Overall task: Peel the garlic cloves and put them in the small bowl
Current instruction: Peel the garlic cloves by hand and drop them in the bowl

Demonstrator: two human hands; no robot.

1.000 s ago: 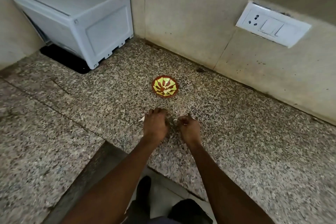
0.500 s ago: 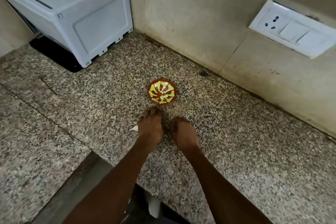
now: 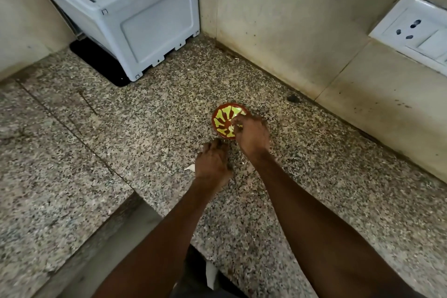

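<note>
From the head view we look down on a speckled granite bench (image 3: pixel 121 152) that runs into a corner of beige wall. The small bowl (image 3: pixel 223 122), red-brown with yellow-green markings inside, sits on the bench a little out from the back wall. Our right hand (image 3: pixel 251 135) is over the bowl's right and near rim, covering that part of it; its fingers (image 3: pixel 238 126) are curled together and appear to pinch a small pale piece above the inside of the bowl (most likely a garlic clove (image 3: pixel 233 127), though it is blurred and too small to be sure). We cannot tell whether the piece touches the bowl.

Our left hand (image 3: pixel 212 164) rests on the bench just in front of the bowl, knuckles up, its fingers (image 3: pixel 215 144) bent downward toward the stone with the tips near the bowl's near edge. We cannot tell whether they hold anything, since the back of the hand hides what lies beneath. A white scrap of peel (image 3: pixel 190 167) lies on the bench touching or just beside the left side of that hand.

Further off, a white plastic box (image 3: pixel 135 19) stands tilted in the corner at the upper left, with a black mat (image 3: pixel 101 65) under it. A white socket and switch plate (image 3: pixel 416 31) is fixed to the wall at the right. The bench has a stepped edge at the lower left.
</note>
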